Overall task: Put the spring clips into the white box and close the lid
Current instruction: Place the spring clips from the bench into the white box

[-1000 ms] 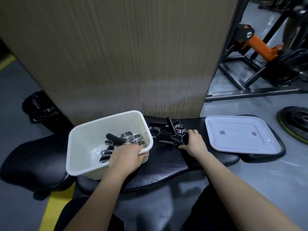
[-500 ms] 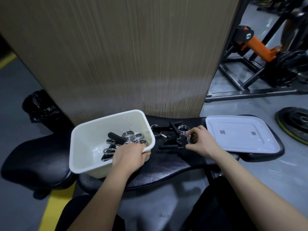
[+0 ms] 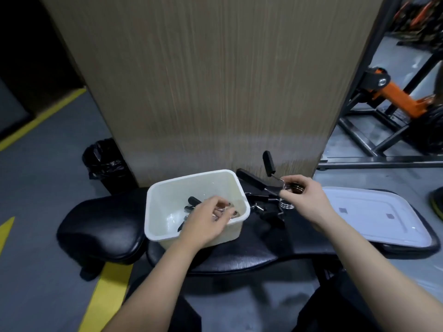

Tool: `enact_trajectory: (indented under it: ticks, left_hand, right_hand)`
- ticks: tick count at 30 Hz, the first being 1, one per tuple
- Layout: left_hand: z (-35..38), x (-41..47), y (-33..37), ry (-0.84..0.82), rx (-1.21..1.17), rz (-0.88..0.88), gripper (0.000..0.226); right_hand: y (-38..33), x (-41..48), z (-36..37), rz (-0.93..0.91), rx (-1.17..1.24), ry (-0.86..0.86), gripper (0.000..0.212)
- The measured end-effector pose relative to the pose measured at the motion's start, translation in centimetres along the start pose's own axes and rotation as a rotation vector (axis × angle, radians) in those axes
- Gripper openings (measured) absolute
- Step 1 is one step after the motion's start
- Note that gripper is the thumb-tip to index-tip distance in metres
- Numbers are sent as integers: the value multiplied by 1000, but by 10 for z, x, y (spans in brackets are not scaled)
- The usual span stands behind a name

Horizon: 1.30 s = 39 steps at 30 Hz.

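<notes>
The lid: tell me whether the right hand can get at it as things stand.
Probably not yet. The lid lies bare on the bench just to the right of the right hand, with nothing between them, but that hand is full: it holds a spring clip that would have to go first.

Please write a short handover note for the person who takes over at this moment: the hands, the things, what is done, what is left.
Left hand: inside the white box, fingers on the spring clips there.
Right hand: shut on a spring clip, lifted above the bench pad.
Done: some clips are in the box.
Left: more clips lie on the pad; the lid lies to the right, not yet on.
</notes>
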<state>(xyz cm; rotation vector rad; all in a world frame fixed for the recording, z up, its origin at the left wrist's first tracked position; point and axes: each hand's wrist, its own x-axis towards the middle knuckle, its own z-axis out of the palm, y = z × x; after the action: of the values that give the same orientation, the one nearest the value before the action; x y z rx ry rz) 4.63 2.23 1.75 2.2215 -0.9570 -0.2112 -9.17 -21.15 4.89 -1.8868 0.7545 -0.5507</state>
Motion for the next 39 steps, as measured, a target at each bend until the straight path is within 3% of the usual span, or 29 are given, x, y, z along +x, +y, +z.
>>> enact_trajectory:
  ticks: [3,6,9,15,19,26,32,39]
  left_hand:
    - [-33,1,-36,304,277,41,17]
    - [-47,-2,-74,372,535,-199,34]
    - [-38,-10,-89,277,456,-391,56]
    - [-44,-10,-86,367,194,-388,59]
    - [-42,-10,-90,347,288,-368,80]
    - [-41,-7,-91,229,383,-432,96]
    - [-50,-11,-84,63,425,-420,105]
    - [-51,2,-84,-65,486,-525,98]
  right_hand:
    - [-22,-3,27,-61,-71,-74,37]
    - [-40,-3,59,-183,-224,-185,38]
    - [-50,-1,94,-283,-326,-352,40]
    - [-44,32,139,-252,-525,-607,33]
    - [-37,40,171,-283,-805,-774,39]
    - [-15,47,187,-106,-744,-699,35]
    - [-21,42,181,-36,-514,-587,80]
    - [-25,39,173,49,-654,-613,88]
